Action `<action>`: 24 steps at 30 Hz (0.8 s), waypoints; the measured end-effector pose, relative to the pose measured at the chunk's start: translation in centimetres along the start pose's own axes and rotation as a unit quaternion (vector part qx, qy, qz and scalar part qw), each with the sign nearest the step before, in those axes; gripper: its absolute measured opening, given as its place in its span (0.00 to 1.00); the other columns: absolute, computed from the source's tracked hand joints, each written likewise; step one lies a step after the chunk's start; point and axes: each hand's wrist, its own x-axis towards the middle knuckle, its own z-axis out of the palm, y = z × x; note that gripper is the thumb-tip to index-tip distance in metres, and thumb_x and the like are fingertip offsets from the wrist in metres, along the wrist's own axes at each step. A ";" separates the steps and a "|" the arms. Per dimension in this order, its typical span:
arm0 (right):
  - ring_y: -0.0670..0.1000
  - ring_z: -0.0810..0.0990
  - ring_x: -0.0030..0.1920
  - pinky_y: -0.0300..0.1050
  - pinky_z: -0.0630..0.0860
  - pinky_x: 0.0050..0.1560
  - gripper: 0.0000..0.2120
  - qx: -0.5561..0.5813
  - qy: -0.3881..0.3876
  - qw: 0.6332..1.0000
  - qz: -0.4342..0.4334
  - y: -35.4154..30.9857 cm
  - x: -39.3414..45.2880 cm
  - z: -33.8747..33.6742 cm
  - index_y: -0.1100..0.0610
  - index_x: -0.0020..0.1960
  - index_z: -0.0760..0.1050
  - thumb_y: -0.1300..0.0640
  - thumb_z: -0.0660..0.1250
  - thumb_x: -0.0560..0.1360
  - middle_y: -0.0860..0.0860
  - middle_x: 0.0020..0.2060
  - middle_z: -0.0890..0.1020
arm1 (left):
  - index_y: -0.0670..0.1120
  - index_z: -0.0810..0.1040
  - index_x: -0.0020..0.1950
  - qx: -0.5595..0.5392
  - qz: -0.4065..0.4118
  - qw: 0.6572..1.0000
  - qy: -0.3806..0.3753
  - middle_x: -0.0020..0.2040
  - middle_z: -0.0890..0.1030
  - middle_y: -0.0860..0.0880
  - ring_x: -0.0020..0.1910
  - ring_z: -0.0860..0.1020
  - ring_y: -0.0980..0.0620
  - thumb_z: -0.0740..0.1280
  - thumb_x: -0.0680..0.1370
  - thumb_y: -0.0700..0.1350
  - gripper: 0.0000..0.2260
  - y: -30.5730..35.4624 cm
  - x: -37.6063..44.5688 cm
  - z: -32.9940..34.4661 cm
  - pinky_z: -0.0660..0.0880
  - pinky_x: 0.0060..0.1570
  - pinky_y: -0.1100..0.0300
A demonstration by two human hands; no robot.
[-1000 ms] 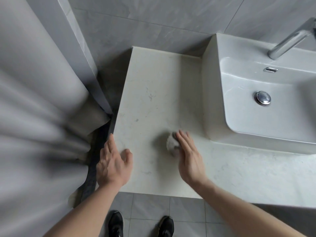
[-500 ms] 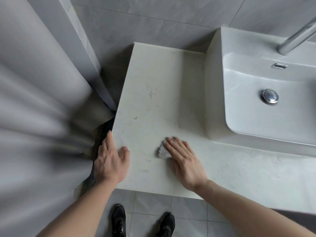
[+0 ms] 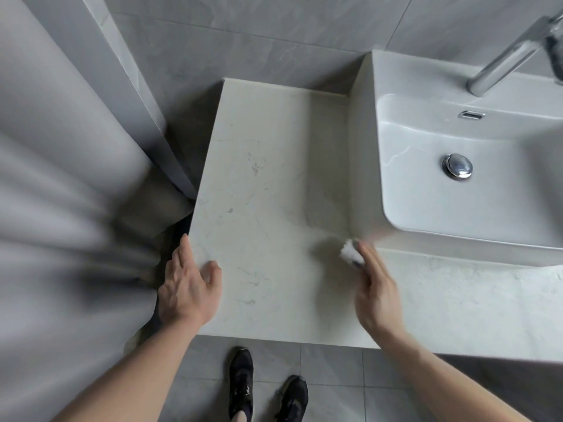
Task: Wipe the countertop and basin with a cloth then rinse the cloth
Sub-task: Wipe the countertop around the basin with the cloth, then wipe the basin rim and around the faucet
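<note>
The right hand (image 3: pixel 376 287) is smeared by motion, and it covers most of the cloth (image 3: pixel 350 252), so its grip cannot be read. At nine o'clock the curtain (image 3: pixel 61 208) is a blur. At one o'clock the faucet (image 3: pixel 505 59) and basin (image 3: pixel 426 208) run off the frame's edge.

The countertop (image 3: pixel 268 208) under my palm looked like pale matt stone, faintly veined. The basin (image 3: pixel 475 190) at upper right was glossy white ceramic, its tap (image 3: pixel 511 53) and drain plug (image 3: pixel 457 166) polished metal. My cloth (image 3: pixel 351 252) looked soft, white.
</note>
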 end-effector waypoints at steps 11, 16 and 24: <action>0.48 0.55 0.83 0.50 0.55 0.82 0.27 -0.123 -0.147 0.972 -0.135 0.4 -4.4 1.9 0.51 0.82 0.62 0.60 0.56 0.83 0.43 0.82 0.61 | 0.43 0.48 0.83 -0.003 0.012 0.998 -0.055 0.79 0.63 0.38 0.72 0.67 0.35 0.52 0.79 0.59 0.37 -0.6 0.3 -0.8 0.71 0.64 0.40; 0.47 0.72 0.75 0.47 0.76 0.68 0.29 -0.117 -0.124 0.985 0.000 1.8 -5.3 -5.5 0.45 0.78 0.69 0.66 0.60 0.82 0.32 0.75 0.65 | 0.40 0.53 0.81 0.008 0.000 0.997 -0.077 0.79 0.62 0.37 0.73 0.66 0.35 0.60 0.80 0.50 0.33 0.3 1.0 -2.2 0.68 0.68 0.40; 0.39 0.76 0.69 0.32 0.70 0.67 0.19 0.058 0.069 0.995 -0.045 -6.5 6.3 -13.5 0.51 0.73 0.75 0.63 0.58 0.86 0.40 0.70 0.78 | 0.46 0.63 0.80 -0.006 0.154 0.983 -0.099 0.82 0.58 0.48 0.79 0.60 0.44 0.63 0.81 0.50 0.27 13.0 1.6 -4.1 0.61 0.76 0.49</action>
